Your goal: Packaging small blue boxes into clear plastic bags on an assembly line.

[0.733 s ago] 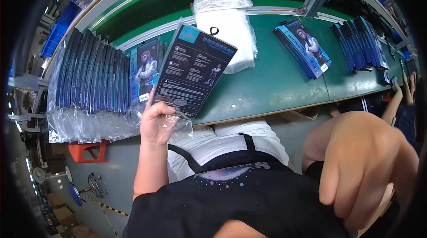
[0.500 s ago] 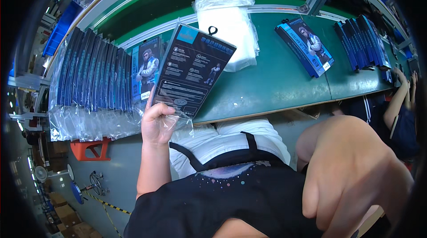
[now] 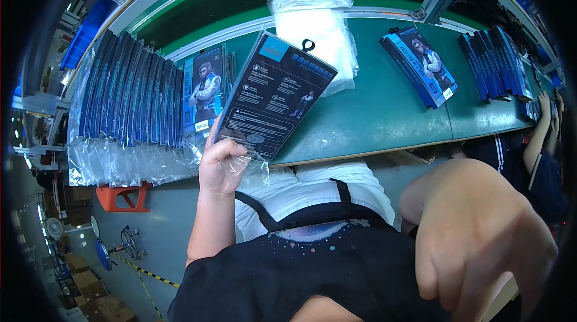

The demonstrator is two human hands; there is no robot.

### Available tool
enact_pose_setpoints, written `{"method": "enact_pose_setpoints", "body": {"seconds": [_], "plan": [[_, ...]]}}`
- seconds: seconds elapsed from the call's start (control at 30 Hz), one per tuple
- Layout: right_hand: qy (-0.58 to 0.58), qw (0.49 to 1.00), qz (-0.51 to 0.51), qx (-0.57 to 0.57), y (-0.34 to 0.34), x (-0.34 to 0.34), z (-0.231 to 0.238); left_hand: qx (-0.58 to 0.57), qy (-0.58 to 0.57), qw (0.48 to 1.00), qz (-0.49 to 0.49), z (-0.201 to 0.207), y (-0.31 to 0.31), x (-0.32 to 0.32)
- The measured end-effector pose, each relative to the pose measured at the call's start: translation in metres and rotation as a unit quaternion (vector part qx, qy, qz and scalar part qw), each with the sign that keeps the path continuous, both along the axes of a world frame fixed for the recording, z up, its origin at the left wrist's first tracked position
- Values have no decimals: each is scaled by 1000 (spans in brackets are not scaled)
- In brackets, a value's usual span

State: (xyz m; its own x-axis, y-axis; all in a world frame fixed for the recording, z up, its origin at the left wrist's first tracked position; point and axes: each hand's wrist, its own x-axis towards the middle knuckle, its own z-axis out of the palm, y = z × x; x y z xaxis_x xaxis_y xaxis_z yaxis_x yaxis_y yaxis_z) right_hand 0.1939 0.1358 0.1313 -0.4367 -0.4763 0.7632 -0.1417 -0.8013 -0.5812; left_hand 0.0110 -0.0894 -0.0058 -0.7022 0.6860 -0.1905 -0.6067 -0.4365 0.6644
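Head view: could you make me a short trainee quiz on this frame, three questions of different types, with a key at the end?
1. Which of the person's hands holds the tilted dark box?
2. True or false: that box lies flat on the green tabletop.
3. What colour is the stool seen below the row of bagged boxes?
A. white
B. orange-red
C. green

Key:
1. The left hand, gripping it near its lower end.
2. False; it is held up at a slant.
3. B
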Motion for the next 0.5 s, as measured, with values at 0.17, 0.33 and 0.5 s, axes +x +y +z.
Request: {"method": "enact_pose_setpoints", "body": {"seconds": [0.17, 0.33, 0.5], "plan": [[-52, 990, -129, -15, 8, -2, -1, 12, 13, 1000, -13, 0, -1, 0], [-210, 695, -684, 67, 2, -43, -61, -4, 20, 1000, -13, 8, 2, 5], [-182, 559, -787, 189, 27, -57, -100, -163, 377, 898, 155, 46, 3, 6]]}}
